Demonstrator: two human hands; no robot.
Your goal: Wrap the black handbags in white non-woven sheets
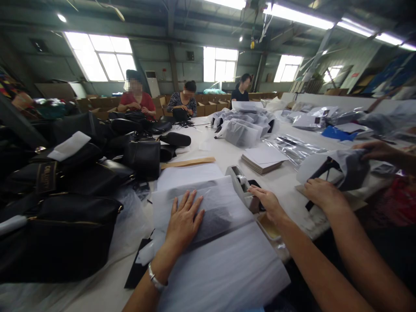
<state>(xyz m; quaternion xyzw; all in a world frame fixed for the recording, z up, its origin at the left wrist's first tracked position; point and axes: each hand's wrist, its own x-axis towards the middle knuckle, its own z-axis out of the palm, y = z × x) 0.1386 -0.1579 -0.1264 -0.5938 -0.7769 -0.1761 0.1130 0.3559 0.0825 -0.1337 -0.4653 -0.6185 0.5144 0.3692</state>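
My left hand (185, 216) lies flat, fingers spread, on a sheet of white tissue paper (224, 260). Through the thin paper a dark flat shape shows; its kind I cannot make out. To the right, my right hand (268, 203) reaches to the near end of a grey tape dispenser (238, 177), its fingers together and touching it. Whatever its fingertips pinch is hidden. Black card-like material (136, 264) sticks out beneath the paper at the left.
Black handbags (74, 234) are heaped at the left. Beyond the dispenser sit a stack of cards (261, 160) and clear plastic bags (295, 149). At the right, a co-worker's hands (325, 195) hold a paper-wrapped dark bag (352, 169). Wrapped bundles (243, 130) lie farther back; several people work beyond.
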